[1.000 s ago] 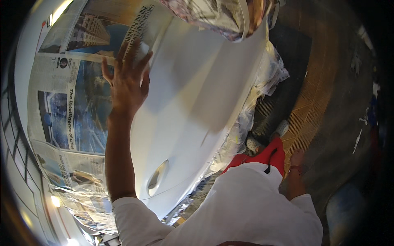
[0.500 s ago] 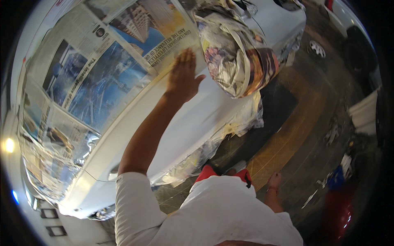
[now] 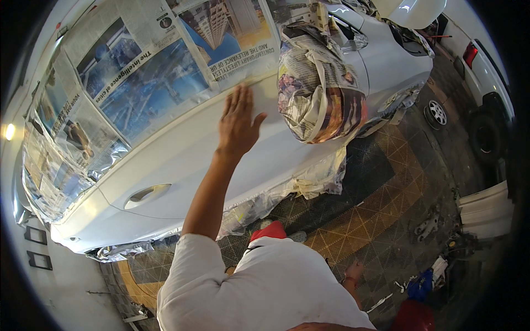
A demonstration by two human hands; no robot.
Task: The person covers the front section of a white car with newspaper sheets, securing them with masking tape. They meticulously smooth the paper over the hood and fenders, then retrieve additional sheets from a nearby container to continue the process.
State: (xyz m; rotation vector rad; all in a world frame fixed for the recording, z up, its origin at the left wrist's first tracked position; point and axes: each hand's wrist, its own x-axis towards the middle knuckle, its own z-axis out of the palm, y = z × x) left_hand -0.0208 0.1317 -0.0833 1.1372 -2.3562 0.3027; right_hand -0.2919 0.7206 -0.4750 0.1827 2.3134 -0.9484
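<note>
My left hand (image 3: 238, 124) lies flat with fingers outstretched on the upper part of a pale white car door (image 3: 210, 160). Its fingertips are close to the lower edge of the newspaper (image 3: 149, 88) that covers the window. To the right of that hand, newspaper wraps a bulging side mirror (image 3: 323, 91). Low at my right side hangs my right hand (image 3: 354, 270), small in the picture; its fingers look curled, and nothing shows in them.
A recessed door handle (image 3: 147, 195) sits left of my arm. Crumpled masking sheet (image 3: 314, 179) runs along the car's lower edge. Black and orange floor tiles (image 3: 359, 220) lie below. A loose wheel (image 3: 436, 114), another white vehicle (image 3: 488, 83) and a blue object (image 3: 420, 284) are to the right.
My left hand has slid down slightly, from over the newspaper's edge onto the painted panel. The view has shifted, so more of the door and its handle shows. My right hand still hangs.
</note>
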